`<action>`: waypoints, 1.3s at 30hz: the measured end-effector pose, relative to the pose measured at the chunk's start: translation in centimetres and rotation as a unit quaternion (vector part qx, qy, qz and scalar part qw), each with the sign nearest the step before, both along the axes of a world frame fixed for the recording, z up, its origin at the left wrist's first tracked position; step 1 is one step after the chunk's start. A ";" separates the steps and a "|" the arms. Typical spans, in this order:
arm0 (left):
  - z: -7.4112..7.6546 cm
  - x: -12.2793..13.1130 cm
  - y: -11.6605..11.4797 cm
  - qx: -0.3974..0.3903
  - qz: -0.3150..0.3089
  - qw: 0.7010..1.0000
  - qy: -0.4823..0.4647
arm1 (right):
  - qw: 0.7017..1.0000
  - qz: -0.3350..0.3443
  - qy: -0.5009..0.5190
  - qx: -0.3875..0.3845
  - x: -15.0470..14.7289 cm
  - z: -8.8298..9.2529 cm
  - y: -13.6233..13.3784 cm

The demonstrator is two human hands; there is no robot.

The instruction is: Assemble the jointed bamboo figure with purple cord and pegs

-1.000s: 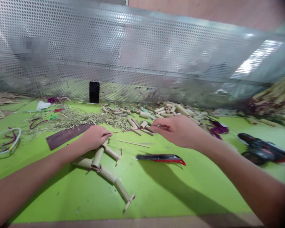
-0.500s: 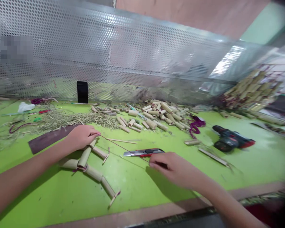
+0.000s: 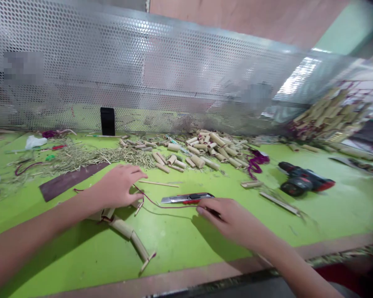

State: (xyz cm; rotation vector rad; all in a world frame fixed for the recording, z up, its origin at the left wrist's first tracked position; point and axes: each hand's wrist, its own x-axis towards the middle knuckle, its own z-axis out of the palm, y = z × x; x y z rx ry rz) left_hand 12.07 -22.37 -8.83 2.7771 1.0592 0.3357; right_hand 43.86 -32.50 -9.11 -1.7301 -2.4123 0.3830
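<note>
Thread now slack, drooping in a shallow curve between the two hands, after being drawn straight and taut half a second ago. Left hand no longer pinching: fingers spread loose over the upper part of a jointed bamboo figure, hiding more of it than before. Near end of the thread in the gap between left thumb and forefinger; cannot tell about contact with either. Right hand in nearly the same low spot as half a second ago, thumb and fingertips pinched on the thread, just beside a utility knife with blade towards the left. Lower limbs of the figure lying on the green table, as before. Farther back, a thin stick, a dark strip, a spread of shavings and a heap of cut tubes. To the right, a purple tangle and a power drill on its side. Behind, a black slab upright before a perforated metal panel, with a stack of canes at far right and a pinkish wall above.
</note>
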 end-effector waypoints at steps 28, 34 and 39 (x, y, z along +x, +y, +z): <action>12.5 5.8 0.0 -0.320 -0.099 0.855 -0.395 | 1.000 -0.003 0.015 0.021 0.8 -1.2 3.5; 13.0 6.5 -0.5 -0.341 -0.110 0.845 -0.396 | 0.997 0.003 0.076 0.015 -2.4 0.9 5.8; 12.2 6.8 1.2 -0.353 -0.089 0.844 -0.395 | 0.989 0.096 0.113 0.002 -5.0 1.5 7.4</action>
